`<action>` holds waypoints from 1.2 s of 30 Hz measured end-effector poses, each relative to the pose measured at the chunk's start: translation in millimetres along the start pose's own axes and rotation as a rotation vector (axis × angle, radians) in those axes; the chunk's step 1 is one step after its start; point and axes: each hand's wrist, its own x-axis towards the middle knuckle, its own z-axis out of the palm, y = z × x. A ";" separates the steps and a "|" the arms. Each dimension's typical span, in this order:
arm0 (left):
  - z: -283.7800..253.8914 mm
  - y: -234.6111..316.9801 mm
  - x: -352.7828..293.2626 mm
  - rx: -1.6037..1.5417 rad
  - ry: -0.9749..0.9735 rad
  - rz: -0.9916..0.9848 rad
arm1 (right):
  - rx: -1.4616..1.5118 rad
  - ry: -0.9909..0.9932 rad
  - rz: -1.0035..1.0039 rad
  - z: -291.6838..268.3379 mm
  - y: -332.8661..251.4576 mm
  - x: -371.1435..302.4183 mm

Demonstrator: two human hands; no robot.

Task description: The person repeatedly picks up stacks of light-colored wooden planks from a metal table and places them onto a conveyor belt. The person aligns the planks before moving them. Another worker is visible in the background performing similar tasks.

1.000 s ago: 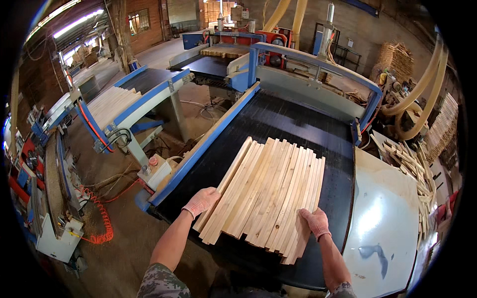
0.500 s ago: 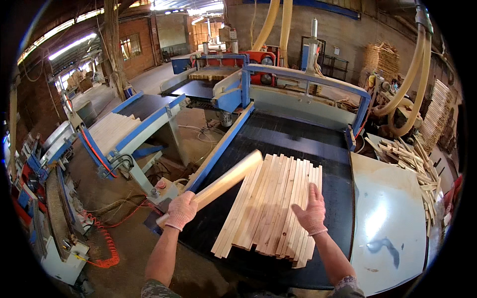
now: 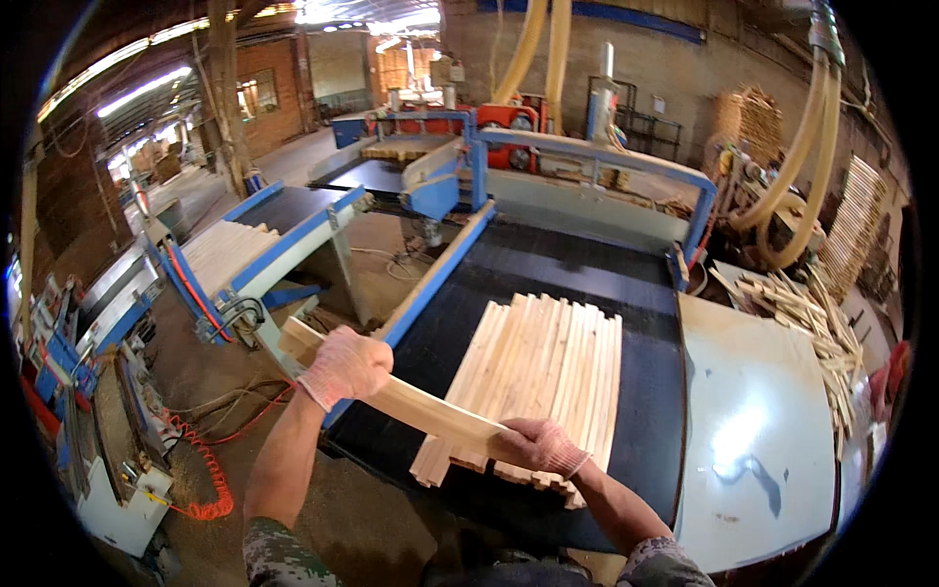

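The left hand [image 3: 344, 367], in a pale pink knitted glove, has its fingers curled tightly around a long, flat, light-coloured wooden strip [image 3: 430, 407], a short length of which sticks out past the fist on the left. The right hand [image 3: 543, 445], gloved alike, grips the other end of that strip, fingers closed over it. The hands are well apart, and the strip slants between them, its left end farther from the person than its right, passing in front of the near left part of a row of pale wooden strips [image 3: 550, 362]. That row lies side by side on a wide black conveyor belt [image 3: 648, 401], its near ends uneven. A blue metal rail [image 3: 442, 282] runs along the belt's left side, and a blue arched frame [image 3: 599, 154] spans its far end. To the right of the belt is a smooth, pale grey table [image 3: 753, 367] with a bright glare on it; beyond its far edge lies a loose heap of wooden offcuts [image 3: 804, 315]. At left, more pale strips [image 3: 230, 252] rest on a smaller blue-sided conveyor, and a coiled orange hose [image 3: 210, 474] hangs lower down.
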 end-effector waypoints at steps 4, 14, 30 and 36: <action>5.0 32.1 2.1 0.043 0.723 -0.085 | 0.221 0.181 0.181 23.1 -14.5 -10.0; 124.1 103.6 -15.2 -1.344 0.256 -0.607 | 0.200 0.316 -0.052 64.6 -7.1 12.3; 230.8 23.7 -5.1 -0.482 -0.227 -0.513 | 0.000 0.688 0.502 -45.5 155.9 -40.7; 190.6 42.2 -35.2 -0.099 -0.393 -0.575 | -0.016 0.703 0.443 -17.9 123.5 -2.9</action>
